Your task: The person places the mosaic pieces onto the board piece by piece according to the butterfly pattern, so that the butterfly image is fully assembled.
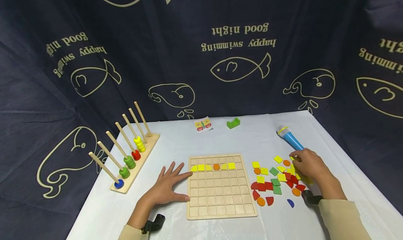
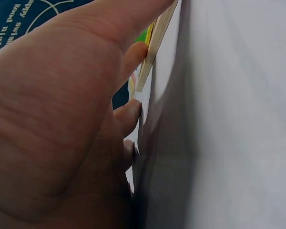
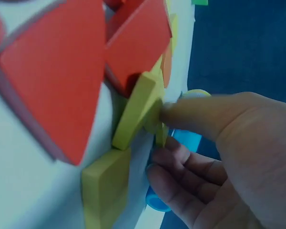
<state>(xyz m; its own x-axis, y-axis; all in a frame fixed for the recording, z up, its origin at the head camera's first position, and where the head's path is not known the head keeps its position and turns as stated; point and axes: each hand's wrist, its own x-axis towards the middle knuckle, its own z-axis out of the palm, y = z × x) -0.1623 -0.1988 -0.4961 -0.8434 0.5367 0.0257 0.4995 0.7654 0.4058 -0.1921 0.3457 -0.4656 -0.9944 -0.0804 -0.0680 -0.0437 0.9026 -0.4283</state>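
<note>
A wooden grid board (image 1: 220, 198) lies in the middle of the white table. Its second row holds yellow tiles (image 1: 201, 167) and an orange disc (image 1: 216, 167). My left hand (image 1: 176, 185) lies flat with fingers spread, its fingertips touching the board's left edge (image 2: 155, 43); the left wrist view shows the hand (image 2: 128, 114) pressed to the table. To the right of the board lies a pile of red, yellow, green and orange tiles (image 1: 274, 182). My right hand (image 1: 296, 159) is over the pile's far right, thumb and curled fingers (image 3: 181, 167) pinching a yellow tile (image 3: 138, 109) tipped up on edge.
A wooden peg rack (image 1: 132, 163) with coloured rings stands at the left. A blue toy microphone (image 1: 289, 138) lies behind my right hand. A pattern card (image 1: 203, 124) and a green block (image 1: 233, 122) sit at the back. A dark fish-print curtain surrounds the table.
</note>
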